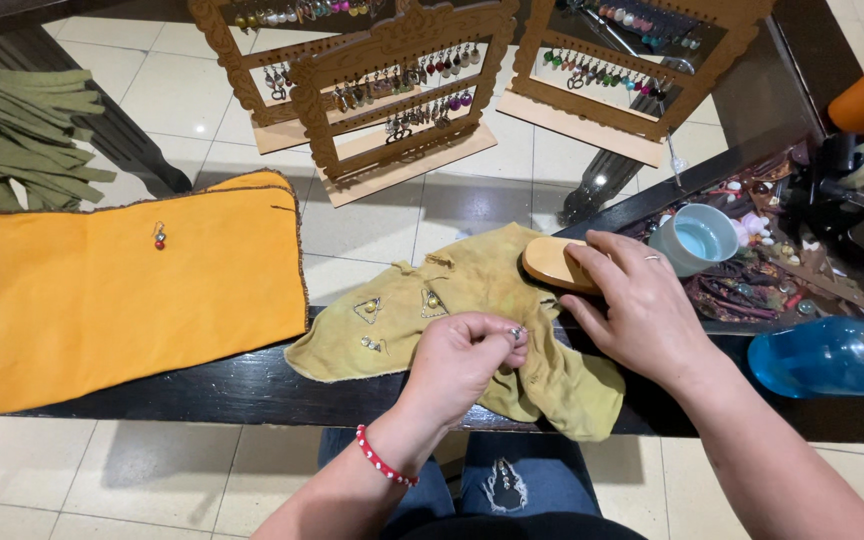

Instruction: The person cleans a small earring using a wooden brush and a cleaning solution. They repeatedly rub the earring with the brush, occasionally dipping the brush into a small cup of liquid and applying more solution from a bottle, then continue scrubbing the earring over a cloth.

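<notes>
In the head view we take the olive cloth (472,300) as our landmark; it lies crumpled on the dark surface (202,385), its near edge hanging over the front. Our left hand (462,360) hovers over the cloth's near middle, fingers pressed together, pinching a small silvery earring (517,332) between thumb and forefinger. Our right hand (642,310) rests at the cloth's right edge, fingers spread loosely and laid on a wooden brush (552,263) that sits on the cloth's far right corner; whether it grips the brush we cannot tell. Three more earrings (368,308) lie on the cloth's left part, just left of the left hand.

Left of the cloth, nearly touching it, an orange cloth (102,300) covers the surface, with one red-beaded earring (160,236) on it. Beyond that, far left, lies a bundle of green fringe (12,130). Behind the cloth, on the tiled floor (512,170), stand wooden display racks (402,90) hung with rows of earrings. Right of the cloth, just past the right hand, is a pale blue cup (697,238) in a tray (822,285) cluttered with beads and bits. A blue bottle (822,355) lies on its side right of the cloth, close to the right forearm. Nothing lies between the hands and the cloth.
</notes>
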